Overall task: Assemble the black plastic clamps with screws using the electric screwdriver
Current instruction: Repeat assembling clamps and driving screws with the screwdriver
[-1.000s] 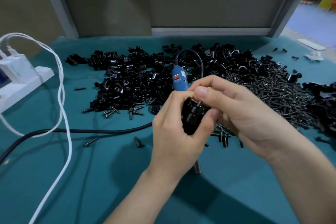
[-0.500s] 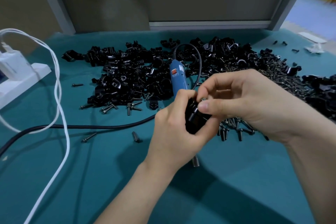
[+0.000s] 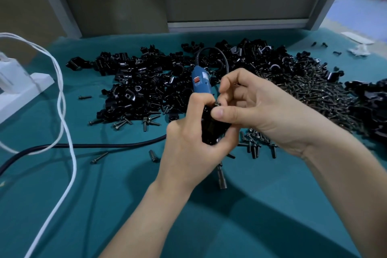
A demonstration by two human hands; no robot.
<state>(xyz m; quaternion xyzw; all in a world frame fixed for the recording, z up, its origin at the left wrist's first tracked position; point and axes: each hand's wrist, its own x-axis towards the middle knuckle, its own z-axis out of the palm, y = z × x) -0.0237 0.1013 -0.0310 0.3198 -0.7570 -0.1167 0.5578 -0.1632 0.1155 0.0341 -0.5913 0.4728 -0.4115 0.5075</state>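
Fingertips (image 3: 217, 113) of the right hand (image 3: 263, 111) pinch a screw (image 3: 216, 103) narrowly at the top of the black clamp (image 3: 211, 126). The left hand (image 3: 188, 146) grips the clamp at frame centre. The blue electric screwdriver (image 3: 200, 81) lies at 12 o'clock from it, and the screw heap (image 3: 314, 94) at 2 o'clock. If the screw goes in tilted, it will likely bind or slip loose.

Teal cloth table cover (image 3: 104, 205): matt, felt-like. Heap of black plastic clamps (image 3: 134, 94): smooth, glossy, pale glints. Pile of dark metal screws (image 3: 314, 94): dull sheen. Single black plastic clamp (image 3: 211, 130) gripped in left hand (image 3: 188, 144): glossy. Small metal screw (image 3: 216, 103) pinched by right hand (image 3: 263, 115): faint shine. Blue plastic electric screwdriver (image 3: 200, 85): smooth, satin; grey metal bit (image 3: 222, 181). Black round cable (image 3: 94, 145): matt, rubbery. White plastic power strip (image 3: 25, 90): smooth.
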